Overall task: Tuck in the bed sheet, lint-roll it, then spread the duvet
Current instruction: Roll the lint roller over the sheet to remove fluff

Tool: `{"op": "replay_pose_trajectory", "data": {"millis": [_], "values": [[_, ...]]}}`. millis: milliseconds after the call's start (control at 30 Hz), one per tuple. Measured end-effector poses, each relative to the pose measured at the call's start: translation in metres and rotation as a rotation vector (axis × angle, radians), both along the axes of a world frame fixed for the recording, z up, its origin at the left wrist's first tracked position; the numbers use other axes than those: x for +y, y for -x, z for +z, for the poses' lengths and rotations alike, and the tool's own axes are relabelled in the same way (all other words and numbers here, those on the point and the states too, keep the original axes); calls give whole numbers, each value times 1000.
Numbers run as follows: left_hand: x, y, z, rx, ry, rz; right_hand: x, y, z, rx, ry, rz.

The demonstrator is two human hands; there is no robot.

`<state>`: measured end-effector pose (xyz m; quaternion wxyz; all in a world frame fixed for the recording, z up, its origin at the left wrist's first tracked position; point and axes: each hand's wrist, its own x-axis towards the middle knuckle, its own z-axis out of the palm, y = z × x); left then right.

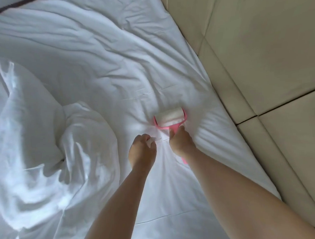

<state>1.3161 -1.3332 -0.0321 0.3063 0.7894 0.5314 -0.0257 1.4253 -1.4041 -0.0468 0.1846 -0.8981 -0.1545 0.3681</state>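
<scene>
On wrinkled sheet, pink-framed white lint roller

Two bare forearms are seen, entering from the lower edge of the view and narrowing toward the wrists. No sleeves are worn over any part that is shown; the arms are uncovered from the lower edge up to the hands. The left hand and the right hand are ungloved. No watch, bracelet or band is seen at either wrist, and no ring can be made out on the fingers that are shown. The forearms are smooth, without marks or tattoos. The nails cannot be told, since the fingertips are turned away and slightly blurred. Nothing else of the person is shown.
</scene>
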Motion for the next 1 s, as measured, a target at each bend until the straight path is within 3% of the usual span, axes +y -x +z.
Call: {"op": "replay_pose_trajectory", "data": {"millis": [200,600,1000], "values": [[2,-11,1,-12,10,3,16,-19,5,33,-43,-20],[-36,9,44,-60,-23,-77,-95,52,42,-3,144,53],[-50,12,48,-5,-27,-113,-130,63,39,3,156,-126]]}}
